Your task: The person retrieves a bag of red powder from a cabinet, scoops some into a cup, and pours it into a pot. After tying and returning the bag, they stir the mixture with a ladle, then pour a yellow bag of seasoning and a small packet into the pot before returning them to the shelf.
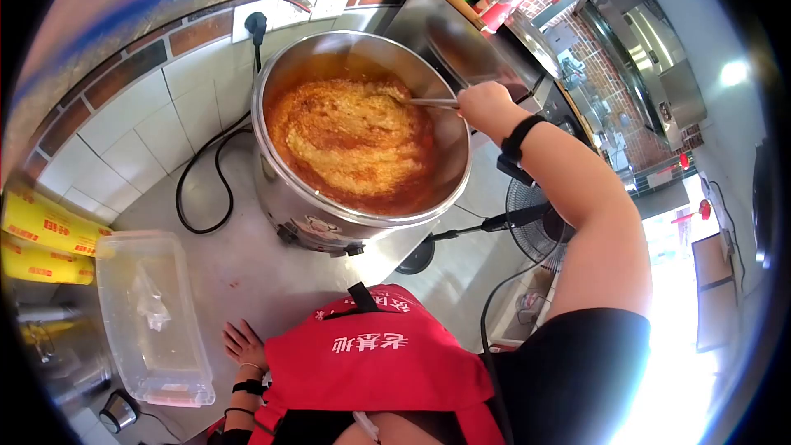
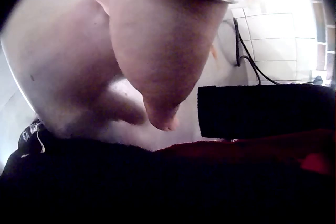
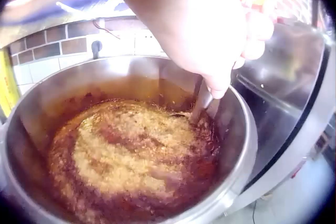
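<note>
A large steel pot (image 1: 284, 169) holds reddish-brown oily liquid with a pale yellow chopped mass (image 1: 346, 136) across its middle. Over the pot's right rim, my right hand (image 1: 488, 107) grips the metal handle (image 1: 435, 102) of a utensil whose far end is sunk in the mix. In the right wrist view the right hand (image 3: 210, 35) has its fingers curled round that handle (image 3: 201, 100). My left hand (image 1: 245, 344) rests on the grey counter with fingers spread, beside the red apron (image 1: 371, 363). The left wrist view shows the left hand (image 2: 157, 45) close up, its fingers mostly hidden.
A clear plastic tub (image 1: 152, 317) lies on the counter at the left, near yellow rolls (image 1: 49, 231). A black cable (image 1: 194, 189) runs from a wall plug behind the pot. Right of the pot are a steel appliance (image 1: 428, 33) and a floor fan (image 1: 531, 214).
</note>
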Motion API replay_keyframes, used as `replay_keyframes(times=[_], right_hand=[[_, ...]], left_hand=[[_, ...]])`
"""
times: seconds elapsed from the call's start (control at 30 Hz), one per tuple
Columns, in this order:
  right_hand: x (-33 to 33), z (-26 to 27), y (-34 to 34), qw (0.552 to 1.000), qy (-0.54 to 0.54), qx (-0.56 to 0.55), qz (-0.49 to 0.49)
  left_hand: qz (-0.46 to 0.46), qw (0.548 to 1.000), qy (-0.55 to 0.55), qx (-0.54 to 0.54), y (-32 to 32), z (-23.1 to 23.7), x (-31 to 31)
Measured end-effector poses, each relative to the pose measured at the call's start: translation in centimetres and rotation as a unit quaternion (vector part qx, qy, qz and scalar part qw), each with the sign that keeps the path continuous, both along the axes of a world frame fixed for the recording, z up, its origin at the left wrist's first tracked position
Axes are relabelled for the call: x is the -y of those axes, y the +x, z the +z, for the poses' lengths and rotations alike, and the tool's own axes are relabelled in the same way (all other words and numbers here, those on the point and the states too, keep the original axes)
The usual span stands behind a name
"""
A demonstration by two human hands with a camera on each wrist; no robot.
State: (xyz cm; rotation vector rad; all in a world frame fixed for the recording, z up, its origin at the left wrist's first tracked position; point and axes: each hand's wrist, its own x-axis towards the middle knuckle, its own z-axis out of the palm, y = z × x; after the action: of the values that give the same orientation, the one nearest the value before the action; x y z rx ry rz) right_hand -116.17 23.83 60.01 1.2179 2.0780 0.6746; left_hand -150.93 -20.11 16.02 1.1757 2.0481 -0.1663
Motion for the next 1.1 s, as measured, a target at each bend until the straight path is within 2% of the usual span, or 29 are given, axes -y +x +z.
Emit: replay_keyframes(times=[0.03, 0.07, 0.1, 0.13, 0.17, 0.27, 0.43, 0.5, 0.53, 0.57, 0.63, 0.7, 0.73, 0.77, 0.83, 0.9, 1.1], right_hand=[[1.0, 0.2, 0.1, 1.000, 0.000, 0.005, -0.003], [2.1, 0.7, 0.0, 0.999, -0.025, 0.033, -0.009], [3.1, 1.3, -0.1, 0.997, -0.051, 0.060, -0.015], [3.9, 1.8, 0.0, 0.995, -0.075, 0.051, -0.039], [5.2, 2.6, -0.8, 0.995, -0.075, 0.054, -0.041], [8.2, 4.2, -2.8, 0.976, -0.157, 0.059, -0.138], [9.5, 4.2, -5.4, 0.947, -0.239, 0.061, -0.207], [9.7, 4.1, -6.3, 0.875, -0.325, -0.033, -0.357], [9.4, 3.2, -6.0, 0.857, -0.349, -0.076, -0.372], [9.2, 2.5, -6.1, 0.858, -0.349, -0.075, -0.369], [8.6, 1.3, -6.7, 0.823, -0.402, -0.169, -0.363], [7.2, -0.6, -7.1, 0.837, -0.398, -0.168, -0.336], [6.3, -2.0, -6.9, 0.911, -0.322, -0.153, -0.207], [5.8, -2.6, -7.6, 0.959, -0.238, -0.135, -0.073], [4.6, -1.9, -8.6, 0.970, -0.203, -0.107, -0.080], [2.9, -2.1, -8.5, 0.989, -0.116, -0.089, -0.029], [-0.4, -2.6, -5.4, 0.994, -0.022, -0.110, -0.006]], left_hand=[[-0.065, 0.964, 0.137, -0.216, 0.2, -2.6, 0.9], [-0.122, 0.860, 0.267, -0.417, 0.5, -4.0, 1.4], [-0.123, 0.861, 0.269, -0.413, 0.4, -2.3, 0.7], [-0.064, 0.966, 0.127, -0.216, 0.1, 1.5, -0.7], [0.000, 1.000, -0.025, -0.004, 0.0, 3.5, -1.4], [-0.011, 1.000, -0.002, -0.005, -0.2, 2.6, -0.8], [-0.006, 1.000, -0.006, 0.002, -0.2, 3.5, -1.1], [-0.001, 1.000, -0.018, 0.013, -0.1, 4.1, -1.4], [-0.002, 1.000, -0.018, 0.010, -0.1, 4.1, -1.4], [-0.001, 1.000, -0.019, 0.007, 0.0, 4.1, -1.4], [0.004, 1.000, -0.014, 0.005, -0.1, 3.2, -1.2], [0.007, 1.000, -0.008, -0.001, 0.0, 3.3, -1.2], [0.007, 1.000, -0.015, 0.000, 0.0, 4.0, -1.5], [0.005, 1.000, -0.022, 0.001, -0.1, 4.4, -1.7], [0.011, 1.000, -0.024, -0.001, -0.1, 4.7, -1.9], [0.018, 0.999, -0.028, -0.003, 0.0, 4.5, -1.8], [0.004, 1.000, -0.022, -0.005, -0.2, 2.1, -0.9]])
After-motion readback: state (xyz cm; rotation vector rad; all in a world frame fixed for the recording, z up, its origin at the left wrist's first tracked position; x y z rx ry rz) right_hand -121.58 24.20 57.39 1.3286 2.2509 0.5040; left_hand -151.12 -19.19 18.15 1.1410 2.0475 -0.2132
